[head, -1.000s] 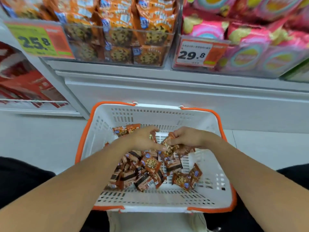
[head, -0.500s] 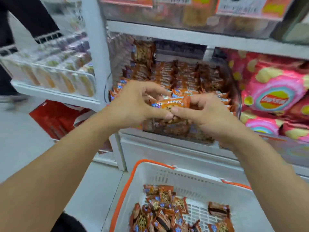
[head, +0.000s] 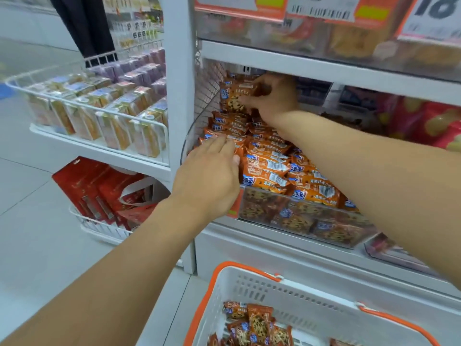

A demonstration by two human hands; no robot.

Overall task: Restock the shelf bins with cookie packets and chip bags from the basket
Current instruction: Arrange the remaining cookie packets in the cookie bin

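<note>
A clear shelf bin [head: 306, 216] is packed with orange cookie packets [head: 269, 168]. My right hand [head: 272, 97] reaches deep into the back of the bin and grips one upright cookie packet [head: 234, 96]. My left hand [head: 209, 176] lies with straight fingers on the packets at the bin's front left corner. Below, the white basket with an orange rim [head: 249, 278] holds several more cookie packets [head: 252, 323].
Pink chip bags [head: 429, 126] fill the bin to the right. A wire shelf with boxed goods [head: 104, 106] and red boxes [head: 99, 193] stands at the left. Price tags [head: 321, 6] hang from the shelf above. A person's dark legs [head: 84, 28] stand far back left.
Both hands rose from the basket with cookie packets to the bin. Now they have parted: the right hand went to the back with a packet, the left rests on the front packets.
</note>
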